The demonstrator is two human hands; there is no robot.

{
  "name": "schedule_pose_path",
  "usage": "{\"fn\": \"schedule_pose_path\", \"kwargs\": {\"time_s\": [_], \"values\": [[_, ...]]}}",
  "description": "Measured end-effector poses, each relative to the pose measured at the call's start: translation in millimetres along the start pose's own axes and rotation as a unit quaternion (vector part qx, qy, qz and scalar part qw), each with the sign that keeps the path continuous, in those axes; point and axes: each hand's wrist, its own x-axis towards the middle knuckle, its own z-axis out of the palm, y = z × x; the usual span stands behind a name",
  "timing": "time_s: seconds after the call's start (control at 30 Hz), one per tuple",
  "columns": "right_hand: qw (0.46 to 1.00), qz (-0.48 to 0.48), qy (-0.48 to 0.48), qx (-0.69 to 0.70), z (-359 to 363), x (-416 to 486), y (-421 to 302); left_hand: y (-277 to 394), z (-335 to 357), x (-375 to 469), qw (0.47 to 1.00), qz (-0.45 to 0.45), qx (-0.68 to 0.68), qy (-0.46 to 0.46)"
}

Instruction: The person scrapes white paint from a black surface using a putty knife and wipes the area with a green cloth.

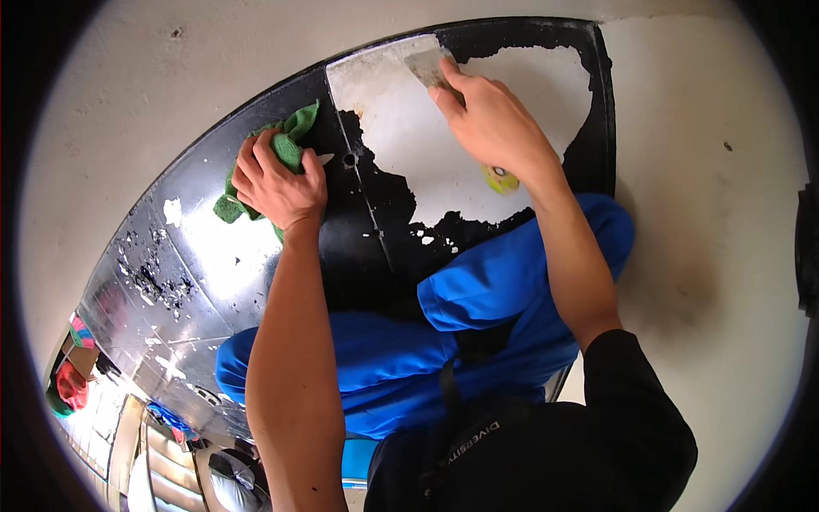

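Observation:
My left hand (281,179) presses a bunched green cloth (289,148) onto the glossy black surface (339,269). A small pale pointed piece shows beside its thumb. My right hand (489,115) grips a scraper with a flat, wide metal blade (427,64); the yellow-green end of its handle (501,180) shows below the palm. The blade lies over the upper part of a large whitish patch (435,153), which has ragged black edges where the coating is gone. A thin seam and a small dark hole (349,160) lie between the hands.
Pale walls (691,160) rise beyond the surface's curved edge and at the right. Flaked spots (153,275) mark the left part. My legs in blue trousers (492,275) are folded on the surface. Lower left are a red bag (71,386), stairs and what seems another person.

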Motion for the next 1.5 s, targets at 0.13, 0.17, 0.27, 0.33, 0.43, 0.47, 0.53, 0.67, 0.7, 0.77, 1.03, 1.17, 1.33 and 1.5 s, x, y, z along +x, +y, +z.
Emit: {"fn": "schedule_pose_path", "kwargs": {"time_s": [0.13, 0.17, 0.27, 0.33, 0.43, 0.47, 0.53, 0.67, 0.7, 0.77, 1.03, 1.17, 1.33, 1.5], "values": [[1.0, 0.001, -0.014, 0.021, -7.7, 3.0, -8.2, 0.7, -1.6, 0.0, 1.0, 0.0, -0.005, 0.001], [0.999, 0.004, -0.025, 0.025, -8.3, 2.4, -11.3, 0.1, -2.7, -0.9, 1.0, -0.002, -0.003, 0.001], [0.999, 0.009, -0.033, 0.027, -13.4, 2.2, -13.1, -2.4, 0.9, -1.3, 1.0, 0.004, -0.01, 0.009], [0.998, 0.027, -0.056, 0.033, -14.2, 1.0, -7.9, -0.1, 1.2, -0.7, 1.0, 0.009, -0.007, 0.012], [0.998, 0.013, -0.041, 0.036, -13.6, 8.4, -11.3, -1.1, 0.4, -0.6, 1.0, 0.012, 0.001, 0.01], [0.998, 0.015, -0.043, 0.038, -5.2, 7.0, -1.4, -1.5, -0.2, -1.3, 1.0, 0.01, 0.006, 0.009], [0.997, -0.057, 0.055, 0.021, 4.9, 6.2, 7.0, -0.6, 1.7, -1.7, 1.0, 0.014, 0.003, 0.012], [0.997, 0.009, -0.056, 0.057, -12.4, 6.5, -5.9, 0.3, -0.2, -0.9, 1.0, 0.01, 0.011, 0.006], [0.997, 0.011, -0.049, 0.06, -11.6, 8.3, -8.8, -0.9, -0.9, 0.1, 1.0, 0.013, 0.012, 0.007], [0.997, 0.012, -0.041, 0.066, -2.9, 9.5, -2.3, -5.1, -2.8, 0.3, 1.0, 0.015, 0.002, 0.02], [0.994, -0.068, 0.066, 0.055, 8.0, 9.6, 12.7, -1.1, 2.6, 1.7, 1.0, 0.015, 0.002, 0.017], [0.997, -0.018, -0.017, 0.076, -4.9, 14.8, 10.5, -1.3, 0.1, -0.3, 1.0, 0.021, 0.001, 0.015], [0.996, -0.053, 0.056, 0.041, 4.0, 7.2, 15.8, -1.8, 2.6, -0.3, 1.0, 0.018, 0.007, 0.018], [0.996, -0.016, -0.022, 0.087, -6.4, 22.0, 10.5, -0.9, 1.4, 2.1, 1.0, 0.014, 0.016, 0.016]]}}
